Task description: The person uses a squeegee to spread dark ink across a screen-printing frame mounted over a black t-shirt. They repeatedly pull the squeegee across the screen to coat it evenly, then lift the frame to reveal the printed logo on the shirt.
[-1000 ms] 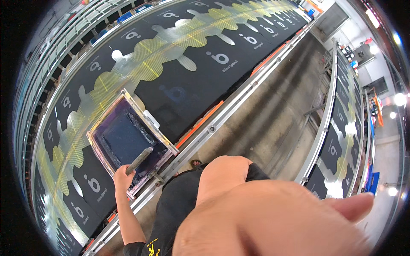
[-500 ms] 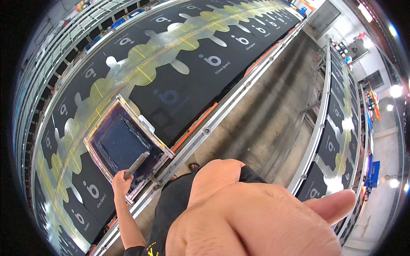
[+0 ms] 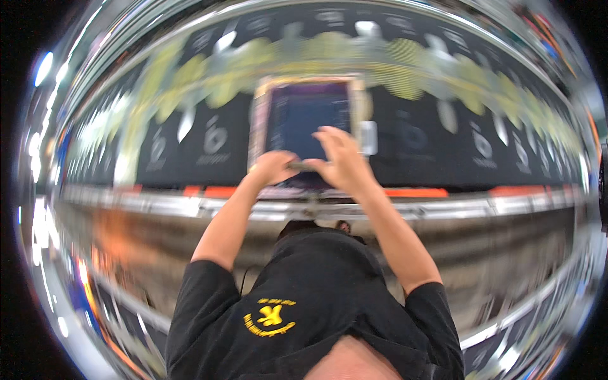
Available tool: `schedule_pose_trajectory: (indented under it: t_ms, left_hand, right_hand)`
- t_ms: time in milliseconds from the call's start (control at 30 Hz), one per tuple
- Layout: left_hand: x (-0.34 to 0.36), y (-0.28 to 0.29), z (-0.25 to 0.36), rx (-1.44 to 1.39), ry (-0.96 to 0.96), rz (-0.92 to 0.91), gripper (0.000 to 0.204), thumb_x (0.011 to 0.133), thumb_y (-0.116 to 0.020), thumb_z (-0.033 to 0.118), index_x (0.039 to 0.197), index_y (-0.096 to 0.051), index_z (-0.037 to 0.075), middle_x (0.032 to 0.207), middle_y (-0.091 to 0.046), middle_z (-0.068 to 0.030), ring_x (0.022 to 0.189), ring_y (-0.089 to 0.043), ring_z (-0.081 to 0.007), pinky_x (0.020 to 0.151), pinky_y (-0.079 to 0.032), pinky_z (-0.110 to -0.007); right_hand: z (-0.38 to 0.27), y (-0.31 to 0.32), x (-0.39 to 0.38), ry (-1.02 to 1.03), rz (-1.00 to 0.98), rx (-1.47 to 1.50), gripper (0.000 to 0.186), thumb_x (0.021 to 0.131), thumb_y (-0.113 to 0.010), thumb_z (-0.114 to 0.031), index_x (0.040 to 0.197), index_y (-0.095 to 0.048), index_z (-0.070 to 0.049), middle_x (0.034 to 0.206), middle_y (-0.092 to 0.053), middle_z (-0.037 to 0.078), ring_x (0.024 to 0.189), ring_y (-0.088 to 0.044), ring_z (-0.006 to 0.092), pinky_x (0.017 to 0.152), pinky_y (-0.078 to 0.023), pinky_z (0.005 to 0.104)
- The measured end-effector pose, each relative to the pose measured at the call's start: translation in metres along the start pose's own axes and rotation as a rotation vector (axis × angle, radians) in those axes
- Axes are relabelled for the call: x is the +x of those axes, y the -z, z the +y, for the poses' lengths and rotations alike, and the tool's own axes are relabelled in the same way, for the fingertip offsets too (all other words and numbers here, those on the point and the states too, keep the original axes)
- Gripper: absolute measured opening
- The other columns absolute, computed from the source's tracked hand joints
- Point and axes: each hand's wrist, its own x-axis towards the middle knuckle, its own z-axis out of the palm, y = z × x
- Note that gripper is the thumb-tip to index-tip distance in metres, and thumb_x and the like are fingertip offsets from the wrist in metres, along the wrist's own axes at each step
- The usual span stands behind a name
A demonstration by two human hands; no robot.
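Note:
A screen-printing frame with a dark, ink-smeared mesh lies on the long table in front of me. My left hand is closed round one end of a grey squeegee over the frame's near part. My right hand is over the right side of the screen, fingers spread and thumb toward the squeegee's other end. Whether that thumb touches it I cannot tell, as the picture is smeared by motion. Most of the squeegee is hidden by my hands.
Black printed panels with pale logos lie along the table on both sides of the frame. A yellowish strip with rounded shapes runs behind them. A metal rail edges the table nearest me. A white handle-like piece sits at the frame's right side.
The view has swung round to face the frame squarely. My right hand has gone from close before the camera to over the screen. My left hand still grips the squeegee.

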Motion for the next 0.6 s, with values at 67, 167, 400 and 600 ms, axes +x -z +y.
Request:
schedule_pose_trajectory:
  t_ms: [67,167,400,600]
  left_hand:
    - [0.0,0.006,0.014,-0.126,0.014,0.004,0.032,0.085,-0.08,0.037,0.111,-0.079,0.019,0.105,-0.078,-0.01,0.103,-0.074,-0.034,0.087,-0.058,-0.049]
    - [-0.012,-0.006,-0.003,-0.089,0.032,0.034,0.025,0.085,-0.076,0.035,0.103,-0.079,0.017,0.099,-0.078,-0.0106,0.099,-0.074,-0.0355,0.086,-0.057,-0.049]
    - [-0.033,-0.008,-0.016,-0.438,-0.195,0.488,0.047,0.092,-0.078,0.045,0.119,-0.077,0.007,0.124,-0.076,-0.0159,0.122,-0.068,-0.0341,0.108,-0.05,-0.046]
    - [-0.104,-0.045,-0.154,-0.205,0.294,0.658,0.079,0.097,-0.073,0.053,0.152,-0.054,-0.002,0.158,-0.052,-0.0252,0.151,-0.045,-0.0403,0.125,-0.032,-0.053]
  right_hand:
    - [0.04,-0.042,-0.019,0.036,-0.16,-0.192,0.065,0.09,-0.082,-0.036,0.14,-0.063,0.0,0.146,-0.061,0.024,0.139,-0.055,0.0416,0.119,-0.04,0.0508]
    - [0.047,-0.087,-0.029,0.074,-0.314,-0.224,0.059,0.087,-0.081,-0.028,0.137,-0.064,-0.001,0.139,-0.065,0.017,0.134,-0.058,0.0347,0.117,-0.041,0.0488]
    - [0.052,-0.11,-0.024,-0.045,-0.402,-0.275,0.032,0.089,-0.077,-0.017,0.118,-0.069,-0.007,0.104,-0.073,0.014,0.098,-0.07,0.0361,0.086,-0.052,0.0499]
    - [0.032,-0.099,-0.008,-0.276,-0.502,-0.294,0.035,0.089,-0.077,-0.011,0.123,-0.071,-0.006,0.119,-0.072,0.014,0.118,-0.065,0.0353,0.108,-0.044,0.0478]
